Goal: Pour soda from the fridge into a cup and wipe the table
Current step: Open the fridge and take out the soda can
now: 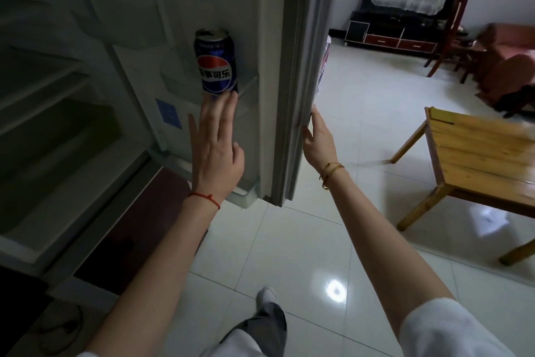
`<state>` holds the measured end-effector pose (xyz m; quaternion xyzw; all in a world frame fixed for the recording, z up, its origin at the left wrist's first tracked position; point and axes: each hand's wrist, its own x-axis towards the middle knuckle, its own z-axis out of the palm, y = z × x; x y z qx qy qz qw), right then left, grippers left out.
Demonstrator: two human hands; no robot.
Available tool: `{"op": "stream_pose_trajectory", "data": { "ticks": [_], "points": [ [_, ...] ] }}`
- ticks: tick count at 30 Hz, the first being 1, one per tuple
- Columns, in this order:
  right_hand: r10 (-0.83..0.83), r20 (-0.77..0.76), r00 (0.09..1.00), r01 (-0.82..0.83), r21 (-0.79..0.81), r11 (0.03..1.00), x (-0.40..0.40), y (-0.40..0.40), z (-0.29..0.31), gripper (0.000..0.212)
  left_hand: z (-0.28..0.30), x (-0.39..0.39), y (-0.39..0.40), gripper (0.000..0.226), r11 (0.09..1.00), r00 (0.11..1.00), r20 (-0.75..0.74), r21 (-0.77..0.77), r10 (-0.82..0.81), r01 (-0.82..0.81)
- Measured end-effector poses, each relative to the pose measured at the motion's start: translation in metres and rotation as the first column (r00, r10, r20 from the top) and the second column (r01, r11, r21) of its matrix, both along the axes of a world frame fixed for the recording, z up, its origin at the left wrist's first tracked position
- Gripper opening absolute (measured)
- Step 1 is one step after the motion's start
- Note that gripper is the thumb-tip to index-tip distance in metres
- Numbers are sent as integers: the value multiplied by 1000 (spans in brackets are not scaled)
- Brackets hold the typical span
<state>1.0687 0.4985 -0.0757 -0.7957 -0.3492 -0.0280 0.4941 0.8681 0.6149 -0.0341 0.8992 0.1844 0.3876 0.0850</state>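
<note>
A blue soda can (216,62) stands upright in a shelf on the inside of the open fridge door (202,3). My left hand (215,142) is stretched up toward it with straight fingers, the fingertips just below the can's bottom. At the door's outer edge (292,96), my right hand (317,139) rests with fingers extended along the edge. No cup is in view.
The fridge interior (58,125) with shelves and a drawer is on the left. A wooden table (477,154) stands at the right on the glossy white tile floor (318,241). A TV stand (399,35), a chair and red seats are farther back.
</note>
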Motion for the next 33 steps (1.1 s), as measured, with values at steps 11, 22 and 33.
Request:
{"op": "stream_pose_trajectory", "data": {
  "ticks": [11,22,33],
  "points": [
    [23,-15,1000,-24,-68,997,97,22,13,42,-5,97,6,81,980,987,111,148,115,-131],
    [14,-98,995,-29,-155,987,181,59,23,33,-6,182,17,73,954,971,151,210,185,-214],
    [0,-106,994,-21,-196,980,242,95,15,25,-4,235,27,74,916,949,121,250,291,-312]
  ]
}}
